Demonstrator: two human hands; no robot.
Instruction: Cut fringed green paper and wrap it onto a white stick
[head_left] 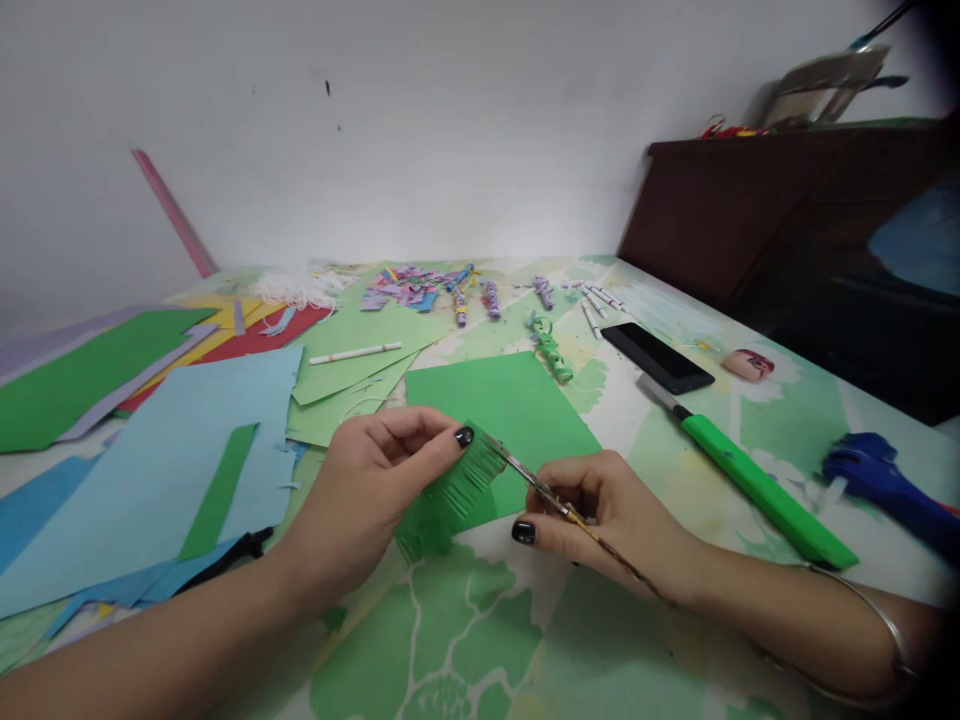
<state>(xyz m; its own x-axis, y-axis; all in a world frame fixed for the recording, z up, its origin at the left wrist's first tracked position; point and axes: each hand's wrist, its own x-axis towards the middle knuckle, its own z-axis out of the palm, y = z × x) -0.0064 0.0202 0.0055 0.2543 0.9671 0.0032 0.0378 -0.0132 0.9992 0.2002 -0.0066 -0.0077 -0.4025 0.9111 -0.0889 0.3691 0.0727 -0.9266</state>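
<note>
My left hand (375, 480) pinches a green paper strip (450, 500) cut into a fine fringe, thumb on top near its upper end. My right hand (607, 520) is closed around small scissors (540, 488), whose blades point up-left into the strip's fringed edge. Both hands rest low over the flower-patterned table (480, 640), just in front of a green paper sheet (517, 410).
Light blue sheets (150, 470) and green, red and yellow paper lie to the left. A green-handled knife (757, 485), a black phone (656, 357), a blue tool (892, 490) and an eraser (747, 364) lie right. Rolled paper bits (450, 290) and white sticks sit farther back. A dark cabinet (787, 220) stands at right.
</note>
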